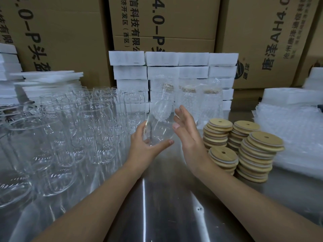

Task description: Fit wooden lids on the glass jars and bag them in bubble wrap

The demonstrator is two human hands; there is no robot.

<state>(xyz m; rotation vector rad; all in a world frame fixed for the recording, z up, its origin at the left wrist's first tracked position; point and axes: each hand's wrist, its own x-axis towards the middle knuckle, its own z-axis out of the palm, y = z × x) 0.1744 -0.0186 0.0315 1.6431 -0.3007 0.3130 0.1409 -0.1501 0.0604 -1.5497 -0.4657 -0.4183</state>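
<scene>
Beyond both hands: wall of cardboard cartons (70, 32), white foam blocks (162, 58) stacked in front. Under the forearms: steel table (157, 206). Left of left hand: crowd of empty glass jars (97, 130), upright, unlidded. Well right of right hand: pile of bubble wrap (297, 133). Just beside right wrist: four stacks of wooden lids (260, 154). Behind the fingertips: three wrapped jars (187, 103), lidded. Grips one bare jar (159, 130) in left hand (145, 147), thumb and fingers curled round its base, jar tilted. Holds right hand (187, 135) flat and released, fingers straight, close by the jar's right side; contact impossible to tell.
</scene>
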